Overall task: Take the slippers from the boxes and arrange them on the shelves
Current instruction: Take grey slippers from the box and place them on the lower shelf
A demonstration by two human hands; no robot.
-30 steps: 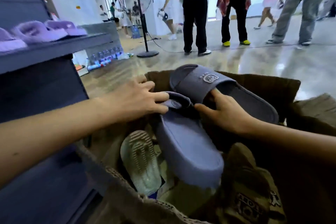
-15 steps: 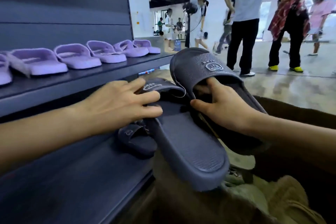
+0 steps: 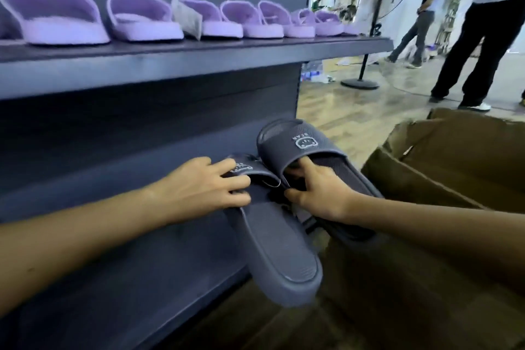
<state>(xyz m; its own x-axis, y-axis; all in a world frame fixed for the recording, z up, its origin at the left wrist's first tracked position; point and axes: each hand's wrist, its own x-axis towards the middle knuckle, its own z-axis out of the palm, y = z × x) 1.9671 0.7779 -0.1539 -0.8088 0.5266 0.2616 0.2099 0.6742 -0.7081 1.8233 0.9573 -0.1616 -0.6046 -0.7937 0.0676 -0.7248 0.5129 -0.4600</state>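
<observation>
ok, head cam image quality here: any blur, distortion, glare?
Head view: wide-angle bows the shelf edge slightly; grey slippers, left hand and right hand read fairly sharp; bystanders at top right are blurred; mild sheen on the floor.

The right hand (image 3: 321, 193) has its fingertips pushed under the strap of the far grey slipper (image 3: 301, 142), out of sight, and the left hand (image 3: 199, 187) covers part of the logo on the near grey slipper (image 3: 278, 253). The cardboard box (image 3: 454, 156) runs off the right edge and its inside cannot be seen. The row of purple slippers (image 3: 142, 20) runs off the left edge, the packet (image 3: 187, 20) among them is too blurred to read, and the people (image 3: 483, 37) behind are cut off at the top.
</observation>
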